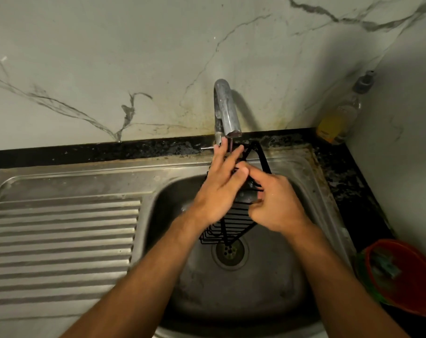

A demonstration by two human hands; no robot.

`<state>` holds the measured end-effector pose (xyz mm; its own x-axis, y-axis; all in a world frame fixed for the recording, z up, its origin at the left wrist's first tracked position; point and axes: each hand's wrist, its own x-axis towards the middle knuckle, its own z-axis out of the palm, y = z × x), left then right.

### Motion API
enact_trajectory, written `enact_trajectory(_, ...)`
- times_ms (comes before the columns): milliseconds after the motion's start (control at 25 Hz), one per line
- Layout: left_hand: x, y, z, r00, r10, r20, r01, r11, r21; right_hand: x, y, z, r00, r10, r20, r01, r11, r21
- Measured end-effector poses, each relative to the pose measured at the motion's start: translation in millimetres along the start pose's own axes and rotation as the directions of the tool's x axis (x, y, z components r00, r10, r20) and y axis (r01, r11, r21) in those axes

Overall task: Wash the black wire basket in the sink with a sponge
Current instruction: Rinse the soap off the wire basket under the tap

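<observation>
Fingers (229,154) of left hand (216,191) lie straight, spread against black wire basket (231,225), propped tilted in sink (304,172) over drain (230,251). Right hand (270,203) curls on the wires w/ a dark lump, poss. the sponge. Thin stream falls from tap (225,111). Judged mid-wash; rinsing left. Soap bottle (341,118) on worktop (134,148).
</observation>
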<state>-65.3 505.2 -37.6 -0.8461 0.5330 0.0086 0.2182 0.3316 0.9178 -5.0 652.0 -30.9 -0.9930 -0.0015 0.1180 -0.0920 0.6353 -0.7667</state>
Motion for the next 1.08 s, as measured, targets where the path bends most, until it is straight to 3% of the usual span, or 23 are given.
enact_trajectory(80,-28.2,-22.5,8.5,0.998,0.062,0.009,-0.062,0.998,0.019,-1.4,2.7,-2.3,0.997,0.063,-0.051,-0.055,0.988,0.148)
enact_trajectory(200,-40.9,-69.9,2.9,0.962,-0.269,-0.035,0.271,0.962,0.044,-1.8,9.9,-9.8,0.958,0.255,-0.13,-0.201,0.922,0.331)
enact_trajectory(280,-39.5,-82.7,-7.9,0.805,-0.592,-0.028,0.591,0.806,-0.043,-4.0,28.6,-12.1,0.924,0.338,-0.178,-0.262,0.9,0.349)
enact_trajectory(360,-37.9,-87.7,-16.8,0.617,-0.782,0.09,0.743,0.541,-0.394,-10.2,52.5,-12.4,0.907,0.384,-0.173,-0.273,0.849,0.453)
enact_trajectory(400,-37.0,-87.7,-21.6,0.578,-0.793,0.192,0.725,0.391,-0.567,-16.4,63.3,-12.2,0.909,0.386,-0.157,-0.261,0.822,0.506)
enact_trajectory(480,-37.0,-86.6,-28.6,0.595,-0.762,0.257,0.674,0.299,-0.676,-29.5,76.1,-10.7,0.905,0.404,-0.131,-0.275,0.792,0.545)
enact_trajectory(680,-51.4,-93.0,-34.2,0.675,-0.728,0.117,0.566,0.41,-0.715,-53.8,100.3,14.3,0.89,0.453,0.058,-0.451,0.85,0.271)
enact_trajectory(760,-56.2,-91.1,-34.2,0.706,-0.705,0.062,0.532,0.47,-0.704,-61.9,107.1,25.0,0.866,0.485,0.123,-0.49,0.776,0.397)
enact_trajectory(800,-58.8,-92.3,-33.8,0.738,-0.674,0.029,0.508,0.527,-0.681,-64.2,106.3,27.3,0.853,0.502,0.145,-0.488,0.665,0.565)
enact_trajectory(840,-61.1,-94.4,-34.4,0.781,-0.624,-0.019,0.468,0.604,-0.645,-63.6,102.6,28.7,0.828,0.526,0.194,-0.476,0.475,0.741)
enact_trajectory(880,-63.2,-94.7,-35.6,0.826,-0.561,-0.061,0.421,0.685,-0.595,-61.2,97.7,27.6,0.796,0.55,0.253,-0.464,0.286,0.838)
enact_trajectory(920,-66.3,-92.9,-36.7,0.866,-0.493,-0.084,0.377,0.754,-0.538,-57.8,93.3,25.5,0.752,0.576,0.32,-0.492,0.167,0.854)
enact_trajectory(1000,-73.0,-86.1,-36.9,0.932,-0.35,-0.094,0.289,0.874,-0.39,-48.9,91.5,20.9,0.649,0.625,0.433,-0.572,0.025,0.82)
enact_trajectory(1080,-79.7,-79.7,-35.8,0.974,-0.209,-0.09,0.186,0.96,-0.21,-42.9,99.4,19.7,0.591,0.631,0.502,-0.606,-0.064,0.793)
